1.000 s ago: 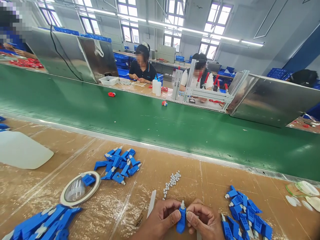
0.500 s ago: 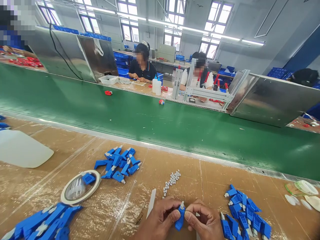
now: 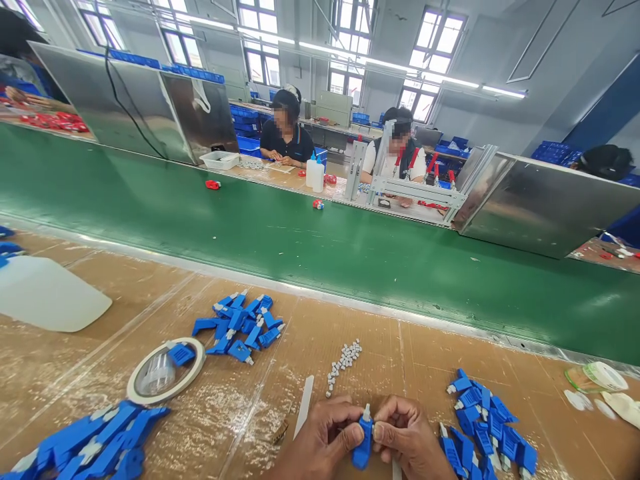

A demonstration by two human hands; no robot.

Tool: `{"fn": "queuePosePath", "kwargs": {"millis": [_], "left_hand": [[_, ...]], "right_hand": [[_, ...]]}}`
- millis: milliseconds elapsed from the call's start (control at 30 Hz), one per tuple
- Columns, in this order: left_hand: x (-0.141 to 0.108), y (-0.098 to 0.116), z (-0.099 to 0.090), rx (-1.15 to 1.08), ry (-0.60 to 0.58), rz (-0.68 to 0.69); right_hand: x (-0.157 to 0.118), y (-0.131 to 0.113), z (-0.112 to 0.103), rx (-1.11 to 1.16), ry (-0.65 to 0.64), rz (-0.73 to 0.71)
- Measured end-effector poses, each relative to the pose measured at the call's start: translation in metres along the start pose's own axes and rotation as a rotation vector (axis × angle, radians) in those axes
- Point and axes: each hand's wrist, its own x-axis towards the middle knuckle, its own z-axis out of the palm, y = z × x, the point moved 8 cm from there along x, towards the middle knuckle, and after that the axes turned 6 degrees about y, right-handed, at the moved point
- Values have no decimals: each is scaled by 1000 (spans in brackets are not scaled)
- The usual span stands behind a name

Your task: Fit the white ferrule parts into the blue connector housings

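A blue plastic piece with a pale grey tip (image 3: 363,440) is held upright near the bottom centre of the head view. My left hand (image 3: 327,437) pinches it from the left between thumb and fingers. My right hand (image 3: 407,433) is closed at its right side, thumb and fingertips pressed together beside the upper part; whether something small is between them cannot be made out. Just beyond my hands is a scatter of small grey pieces (image 3: 344,363). Similar blue pieces with grey ends lie in a pile to the right (image 3: 487,420) and another behind on the left (image 3: 240,327).
More blue parts (image 3: 95,440) lie at the lower left, by a tape roll (image 3: 131,387). A translucent container (image 3: 50,297) is at the left, a jar (image 3: 597,377) at the right. Beyond the green conveyor (image 3: 280,233), carrying red pieces (image 3: 213,185), people sit working.
The blue piece and both hands have shifted only slightly, with the grip kept. The red pieces on the green conveyor have moved a little to the left.
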Motion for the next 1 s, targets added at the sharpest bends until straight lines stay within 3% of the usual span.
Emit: {"fn": "queuePosePath", "kwargs": {"millis": [400,500,667,800,1000], "left_hand": [[0,7,1,-44,-19,28],[1,3,6,-294,-91,-14],[-8,-26,19,-887,-287,-310],[-10,-35,10,-1024,-276,-288],[-17,-34,8,-1005,-267,-231]], "right_hand": [[-1,-2,3,-1,-27,23],[-3,-8,0,11,-33,14],[-6,-22,-12,65,12,-25],[-5,-22,-9,46,14,-35],[-4,-19,-3,-15,13,-38]]}}
